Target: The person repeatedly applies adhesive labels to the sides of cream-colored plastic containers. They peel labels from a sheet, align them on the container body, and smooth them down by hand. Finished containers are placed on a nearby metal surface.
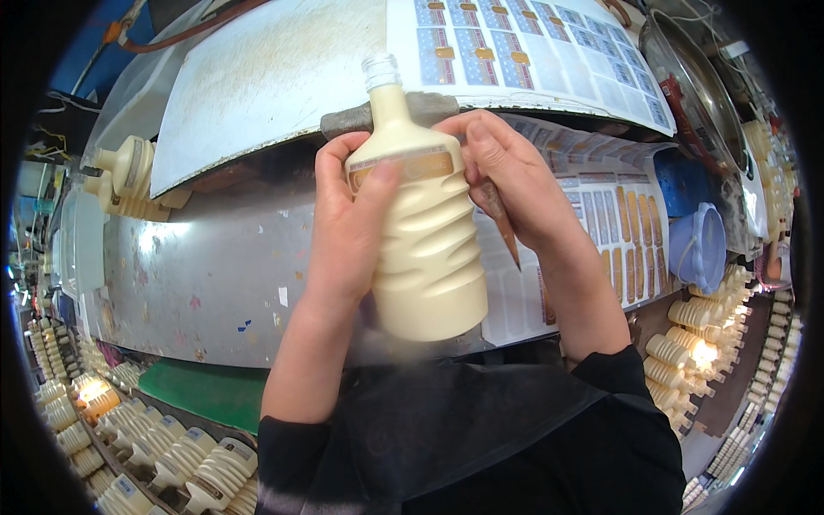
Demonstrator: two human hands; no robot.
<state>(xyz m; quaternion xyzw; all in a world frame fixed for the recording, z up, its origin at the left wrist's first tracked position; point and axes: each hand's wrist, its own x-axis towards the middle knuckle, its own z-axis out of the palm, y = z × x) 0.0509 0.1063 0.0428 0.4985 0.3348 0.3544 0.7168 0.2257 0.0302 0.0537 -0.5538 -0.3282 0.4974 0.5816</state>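
A cream bottle (429, 257) with spiral ridges and a clear threaded neck stands tilted in front of me, above the near edge of the metal worktop. A gold and brown label strip (412, 172) lies across its upper body. My left hand (348, 215) grips the bottle's left side, its thumb pressed on the label. My right hand (515, 176) is at the bottle's right shoulder with its fingers curled around a slim, pointed brown tool (501, 219); its tip points down toward me. Behind the bottle's neck is a grey folded cloth or pad (433, 107), partly hidden.
Label sheets (481, 56) lie on the raised white board (257, 86), and more gold label sheets (631, 223) lie to the right. A blue bucket (705, 249) and a metal basin (695, 77) stand at right. Cream bottles (193, 455) fill racks on both sides. A green board (206, 390) lies near left.
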